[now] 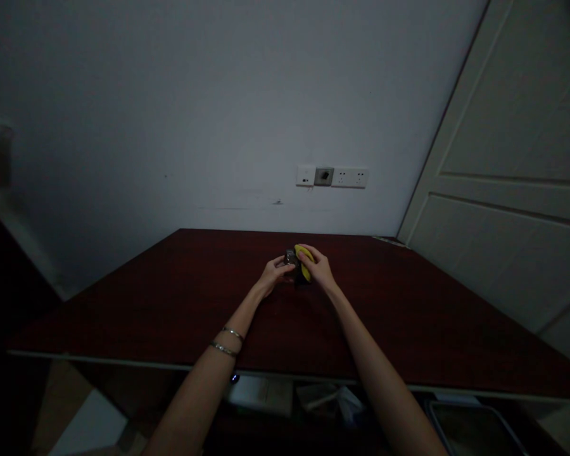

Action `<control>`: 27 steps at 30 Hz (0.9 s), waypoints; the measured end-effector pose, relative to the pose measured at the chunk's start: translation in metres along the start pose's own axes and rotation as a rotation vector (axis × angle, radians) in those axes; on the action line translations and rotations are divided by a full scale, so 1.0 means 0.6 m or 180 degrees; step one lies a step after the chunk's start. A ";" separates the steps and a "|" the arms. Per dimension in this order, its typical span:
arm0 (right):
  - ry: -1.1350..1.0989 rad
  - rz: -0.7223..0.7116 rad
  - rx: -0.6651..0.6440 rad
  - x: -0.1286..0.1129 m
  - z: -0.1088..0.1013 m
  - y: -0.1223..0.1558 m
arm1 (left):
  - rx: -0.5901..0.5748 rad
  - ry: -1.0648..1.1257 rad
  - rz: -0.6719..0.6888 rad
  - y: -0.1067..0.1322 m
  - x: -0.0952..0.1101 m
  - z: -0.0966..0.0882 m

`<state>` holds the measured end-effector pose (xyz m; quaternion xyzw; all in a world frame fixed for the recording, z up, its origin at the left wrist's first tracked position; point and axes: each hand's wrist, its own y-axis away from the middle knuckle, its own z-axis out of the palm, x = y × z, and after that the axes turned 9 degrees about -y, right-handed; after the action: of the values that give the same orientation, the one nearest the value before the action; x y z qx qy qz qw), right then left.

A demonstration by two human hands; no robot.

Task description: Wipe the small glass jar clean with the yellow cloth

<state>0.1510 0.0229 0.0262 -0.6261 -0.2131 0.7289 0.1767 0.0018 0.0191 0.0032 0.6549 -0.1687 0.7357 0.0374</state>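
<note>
Both my arms reach out over a dark red wooden table (180, 297). My right hand (319, 266) is closed round a small yellow object (304, 258) with a dark underside. My left hand (274, 272) pinches a small grey metallic part (290, 258) right beside the yellow object, touching it. The room is dim and the objects are too small to name. Two thin bracelets (227, 341) sit on my left forearm.
A white wall stands behind the table with a row of sockets (332, 177). A white panelled door (508, 177) is on the right. Under the table's near edge lie a white box (251, 389) and crumpled plastic (330, 399).
</note>
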 end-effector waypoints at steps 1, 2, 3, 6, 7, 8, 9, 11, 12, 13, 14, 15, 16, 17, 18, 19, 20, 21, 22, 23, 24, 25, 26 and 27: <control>-0.0004 0.0000 -0.0031 -0.002 0.000 0.000 | 0.0010 -0.0009 -0.0015 0.000 0.001 0.000; -0.0003 -0.0006 -0.0088 -0.003 0.000 0.001 | 0.0019 -0.0010 -0.0030 0.000 0.001 0.000; 0.0005 -0.0020 -0.0157 -0.005 0.000 0.001 | 0.0030 -0.0005 -0.0043 0.000 0.002 0.000; 0.0025 -0.0078 -0.0295 -0.009 0.000 0.003 | 0.0099 0.0029 -0.0078 0.000 0.004 0.001; 0.0026 -0.0087 -0.0293 -0.009 0.000 0.004 | 0.0122 0.0045 -0.0092 0.000 0.004 0.001; 0.0028 -0.0090 -0.0274 -0.009 0.000 0.004 | 0.0142 0.0059 -0.0111 0.000 0.004 0.002; 0.0029 -0.0090 -0.0244 -0.008 0.001 0.004 | 0.0154 0.0069 -0.0135 0.000 0.005 0.002; 0.0029 -0.0086 -0.0164 -0.003 0.001 0.002 | 0.0147 0.0077 -0.0186 0.000 0.005 0.003; 0.0020 -0.0085 -0.0113 -0.001 0.001 0.001 | 0.0128 0.0071 -0.0214 0.001 0.005 0.004; 0.0007 -0.0082 -0.0053 0.003 0.000 0.000 | 0.0099 0.0062 -0.0236 0.001 0.005 0.004; -0.0002 -0.0078 0.0016 0.006 0.000 -0.001 | 0.0057 0.0054 -0.0245 0.002 0.006 0.004; -0.0010 -0.0073 0.0085 0.009 -0.001 -0.003 | 0.0010 0.0052 -0.0242 0.003 0.007 0.004; -0.0016 -0.0071 0.0148 0.011 -0.002 -0.004 | -0.0032 0.0056 -0.0232 0.003 0.007 0.004; -0.0024 -0.0070 0.0194 0.014 -0.002 -0.005 | -0.0066 0.0066 -0.0216 0.004 0.008 0.004; -0.0036 -0.0066 0.0221 0.015 -0.003 -0.006 | -0.0089 0.0079 -0.0197 0.004 0.008 0.004; -0.0057 -0.0062 0.0234 0.015 -0.003 -0.006 | -0.0101 0.0088 -0.0185 0.005 0.008 0.004; -0.0085 -0.0059 0.0232 0.015 -0.003 -0.006 | -0.0107 0.0093 -0.0176 0.005 0.009 0.004; -0.0115 -0.0057 0.0222 0.014 -0.003 -0.005 | -0.0111 0.0094 -0.0171 0.004 0.008 0.004; -0.0141 -0.0058 0.0204 0.012 -0.002 -0.004 | -0.0112 0.0095 -0.0168 0.004 0.008 0.004; -0.0165 -0.0060 0.0171 0.009 -0.002 -0.003 | -0.0101 0.0095 -0.0174 0.004 0.008 0.004; -0.0182 -0.0060 0.0115 0.005 -0.001 -0.001 | -0.0076 0.0093 -0.0187 0.003 0.007 0.004; -0.0188 -0.0060 0.0039 0.002 -0.001 0.001 | -0.0035 0.0084 -0.0206 0.002 0.006 0.004; -0.0186 -0.0062 -0.0044 -0.002 0.000 0.002 | 0.0006 0.0067 -0.0220 0.001 0.004 0.004; -0.0180 -0.0061 -0.0121 -0.005 0.000 0.004 | 0.0039 0.0047 -0.0230 0.000 0.002 0.004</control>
<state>0.1512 0.0193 0.0274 -0.6064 -0.2378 0.7404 0.1657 0.0036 0.0182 0.0047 0.6554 -0.1401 0.7397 0.0611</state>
